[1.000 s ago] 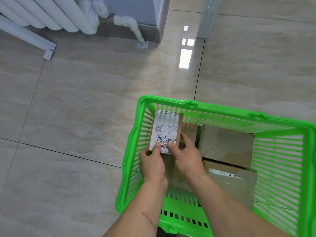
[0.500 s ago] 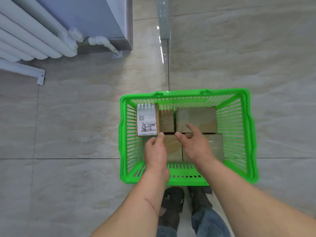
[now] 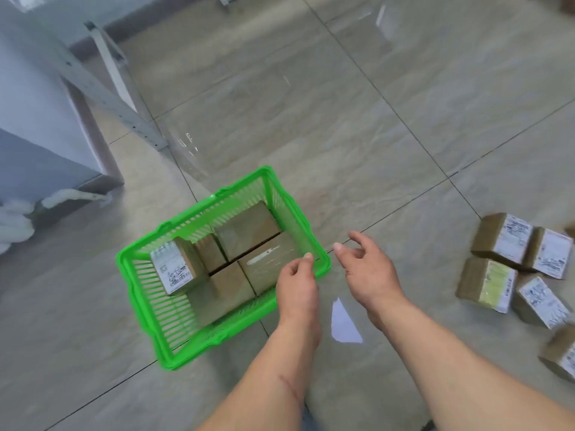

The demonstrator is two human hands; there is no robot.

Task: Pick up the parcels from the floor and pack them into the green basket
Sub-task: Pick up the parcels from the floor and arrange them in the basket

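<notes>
The green basket stands on the tiled floor at centre left and holds several brown cardboard parcels. One parcel with a white label stands upright in its left corner; the others lie flat, such as the taped parcel. My left hand hovers empty over the basket's right rim, fingers loosely curled. Just right of the basket, my right hand is spread above the floor and holds nothing. Several labelled parcels lie in a loose pile on the floor at the right edge.
A grey metal frame leg slants across the floor at the upper left, beside a pale wall base. White pipe ends show at the far left. Bare tiles stretch between the basket and the parcel pile.
Both hands let go of the labelled parcel, which now stands in the basket, and drew back to the right. The view swung right, bringing the floor pile into sight.
</notes>
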